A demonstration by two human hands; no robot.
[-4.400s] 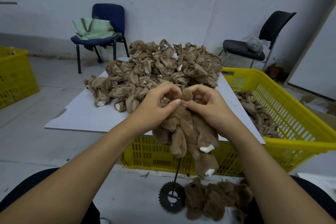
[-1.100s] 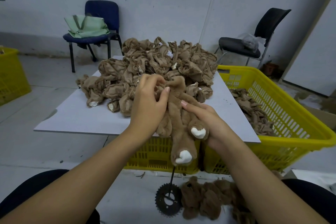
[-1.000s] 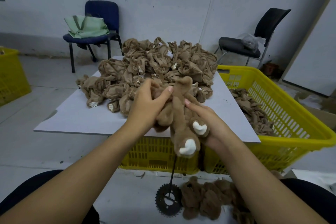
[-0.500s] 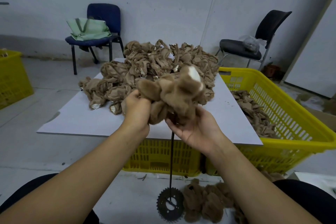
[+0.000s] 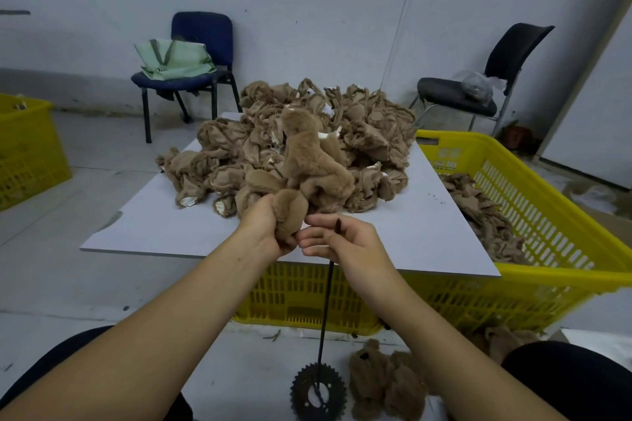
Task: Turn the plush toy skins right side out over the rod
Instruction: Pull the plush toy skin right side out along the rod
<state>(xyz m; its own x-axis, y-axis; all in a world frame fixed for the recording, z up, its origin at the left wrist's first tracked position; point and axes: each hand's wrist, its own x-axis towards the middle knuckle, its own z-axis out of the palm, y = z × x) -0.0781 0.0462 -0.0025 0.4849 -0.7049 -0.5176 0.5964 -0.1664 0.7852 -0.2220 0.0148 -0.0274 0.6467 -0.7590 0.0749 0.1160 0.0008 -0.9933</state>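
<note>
Fingers of your left hand [image 5: 265,227] curl around one furry limb of the plush toy skin [image 5: 309,164], which rises fur-side out above your fist. Your right hand [image 5: 342,239] sits just beside it, fingers loosely curled around the top of the thin dark rod [image 5: 325,314]; its tip shows between them. Below, the rod stands on a toothed gear base [image 5: 318,393]. Beyond lies the pile of inside-out skins [image 5: 307,147] on the white board [image 5: 154,222], with the yellow basket [image 5: 547,215] to the right.

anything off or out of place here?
Mostly no. Two turned skins lie on the floor beside the sprocket base, not in the yellow basket. The rod stands upright; left hand grips the plush skin.
</note>
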